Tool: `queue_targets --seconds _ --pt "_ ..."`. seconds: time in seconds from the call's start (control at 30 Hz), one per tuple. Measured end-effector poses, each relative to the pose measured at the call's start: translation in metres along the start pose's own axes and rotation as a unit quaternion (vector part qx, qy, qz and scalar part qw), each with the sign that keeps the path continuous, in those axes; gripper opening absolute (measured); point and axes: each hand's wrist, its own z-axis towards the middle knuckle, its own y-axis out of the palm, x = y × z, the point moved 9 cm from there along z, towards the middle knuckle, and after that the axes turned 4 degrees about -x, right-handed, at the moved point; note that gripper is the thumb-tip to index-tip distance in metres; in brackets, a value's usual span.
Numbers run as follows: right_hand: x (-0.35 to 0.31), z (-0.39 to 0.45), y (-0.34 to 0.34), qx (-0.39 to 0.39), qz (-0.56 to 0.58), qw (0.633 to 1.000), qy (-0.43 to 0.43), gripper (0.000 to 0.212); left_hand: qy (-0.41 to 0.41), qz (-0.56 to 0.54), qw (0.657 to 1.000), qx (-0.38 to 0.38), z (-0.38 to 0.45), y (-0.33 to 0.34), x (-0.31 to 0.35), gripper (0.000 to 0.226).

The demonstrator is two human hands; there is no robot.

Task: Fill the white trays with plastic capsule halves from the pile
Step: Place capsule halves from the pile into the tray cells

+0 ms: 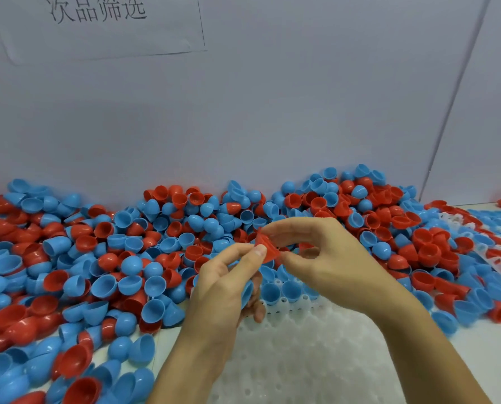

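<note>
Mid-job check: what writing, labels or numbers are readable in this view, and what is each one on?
"次品筛选": handwritten in dark strokes on the sheet of paper fixed to the grey wall, upper left.
No other text shows: nothing readable on the capsule halves, the white tray or either hand.

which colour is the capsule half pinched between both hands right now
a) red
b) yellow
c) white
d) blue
a, the capsule half held between the left hand and the right hand is red, above the white tray.
</note>
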Motion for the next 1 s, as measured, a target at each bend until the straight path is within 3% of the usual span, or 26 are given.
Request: queue_targets --seconds 0.1,0.23,0.4,0.53,0.73,0.9,1.0 --pt "0.005 -0.002 -0.004 -0.021 0.034 0.999 0.015 0.034 -0.003 0.025 1.000 -0.004 0.001 0.000 -0.003 0.024" --pt "0.005 -0.001 -0.007 0.002 0.002 1.000 0.012 0.030 -0.002 0.071 0.997 -0.022 0.003 0.002 -0.006 0.010" --pt "0.006 -0.001 -0.009 0.055 0.019 0.998 0.008 0.028 -0.005 0.104 0.994 -0.037 0.006 0.004 -0.010 0.014" --pt "0.014 -0.001 -0.021 0.110 -0.016 0.994 0.021 0.033 -0.022 0.105 0.994 0.021 0.008 -0.008 -0.019 0.013" --pt "0.062 -0.019 -0.075 0.184 -0.149 0.963 0.127 0.043 -0.044 0.080 0.989 0.120 0.010 -0.033 -0.023 0.025" --pt "0.093 -0.030 -0.079 0.162 -0.225 0.936 0.218 0.044 -0.042 0.065 0.988 0.137 0.011 -0.038 -0.023 0.024" --pt "0.097 -0.028 -0.059 0.112 -0.260 0.932 0.228 0.046 -0.041 0.041 0.989 0.137 0.010 -0.037 -0.021 0.025"
